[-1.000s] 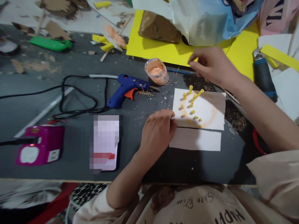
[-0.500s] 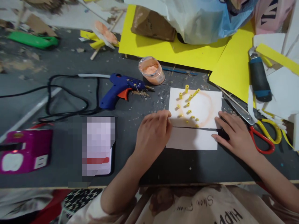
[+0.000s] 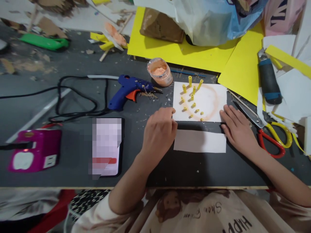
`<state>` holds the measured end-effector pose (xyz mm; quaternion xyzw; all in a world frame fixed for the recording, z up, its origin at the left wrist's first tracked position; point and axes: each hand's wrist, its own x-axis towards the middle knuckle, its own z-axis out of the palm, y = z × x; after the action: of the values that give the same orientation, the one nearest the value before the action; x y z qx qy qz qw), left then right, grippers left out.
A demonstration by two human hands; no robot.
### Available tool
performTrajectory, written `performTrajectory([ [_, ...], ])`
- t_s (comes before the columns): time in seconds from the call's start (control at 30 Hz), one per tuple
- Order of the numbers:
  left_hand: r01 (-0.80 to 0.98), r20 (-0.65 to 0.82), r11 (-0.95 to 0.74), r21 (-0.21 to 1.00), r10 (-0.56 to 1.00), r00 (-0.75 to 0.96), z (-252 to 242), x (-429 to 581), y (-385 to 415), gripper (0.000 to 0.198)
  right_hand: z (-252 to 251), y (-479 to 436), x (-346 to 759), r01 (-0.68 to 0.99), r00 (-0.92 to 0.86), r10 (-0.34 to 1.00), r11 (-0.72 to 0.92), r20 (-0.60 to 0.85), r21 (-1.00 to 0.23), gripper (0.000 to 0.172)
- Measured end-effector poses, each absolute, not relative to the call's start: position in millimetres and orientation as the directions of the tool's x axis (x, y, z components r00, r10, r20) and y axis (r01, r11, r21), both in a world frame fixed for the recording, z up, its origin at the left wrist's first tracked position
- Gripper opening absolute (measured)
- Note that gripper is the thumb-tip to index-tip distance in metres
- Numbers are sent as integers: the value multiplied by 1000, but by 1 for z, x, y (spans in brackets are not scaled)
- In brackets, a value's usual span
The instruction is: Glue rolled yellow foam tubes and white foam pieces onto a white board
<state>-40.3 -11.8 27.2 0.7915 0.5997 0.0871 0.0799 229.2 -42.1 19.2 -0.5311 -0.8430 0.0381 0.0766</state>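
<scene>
A dark, scrap-strewn craft surface [image 3: 194, 171], blue glue gun [image 3: 128, 90] nearby: two hands steady a white card [image 3: 215, 97] studded with upright yellow pegs [image 3: 190, 81]. The left hand [image 3: 159, 134] curls its grip at the card's near left corner, pinch or mere touch unclear. The right hand [image 3: 239, 131] lies flat, fingers extended, touching the near right corner. Shifting the card would call for keeping it level. The shirt's upside-down print seems to read "Show".
</scene>
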Motion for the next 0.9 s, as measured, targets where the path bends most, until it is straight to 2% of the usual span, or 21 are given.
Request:
performTrajectory([
  [0.1,923,122,-335,192,941,316,37,-38,-20,25,35,-32,243,902,-361,916,390,173,-186,49],
  [0.13,907,172,-373,193,923,343,43,-37,-24,25,41,-27,252,916,-312,926,353,214,-190,47],
  [0.2,872,157,-434,226,900,408,53,-32,-36,24,48,-14,271,956,-166,950,221,263,-193,40],
  [0.27,791,67,-550,268,830,554,58,-26,-53,26,48,1,291,979,-81,965,124,251,-162,46],
  [0.37,676,39,-677,290,714,699,48,-19,-80,37,40,24,314,992,44,981,-20,187,-126,64],
  [0.53,733,56,-644,220,758,650,20,-15,-105,46,35,47,329,984,165,970,-150,177,-96,63],
  [0.6,752,47,-630,194,772,634,16,-13,-102,45,39,45,330,974,195,955,-160,225,-162,62],
  [0.73,798,55,-587,139,809,586,20,-10,-85,46,49,16,320,917,228,914,-85,337,-390,58],
  [0.8,814,61,-568,118,823,565,23,-10,-78,46,53,-6,313,843,269,916,-75,297,-533,56],
  [0.9,830,58,-546,118,838,543,24,-11,-71,47,57,-37,303,628,356,926,-140,123,-765,48],
])
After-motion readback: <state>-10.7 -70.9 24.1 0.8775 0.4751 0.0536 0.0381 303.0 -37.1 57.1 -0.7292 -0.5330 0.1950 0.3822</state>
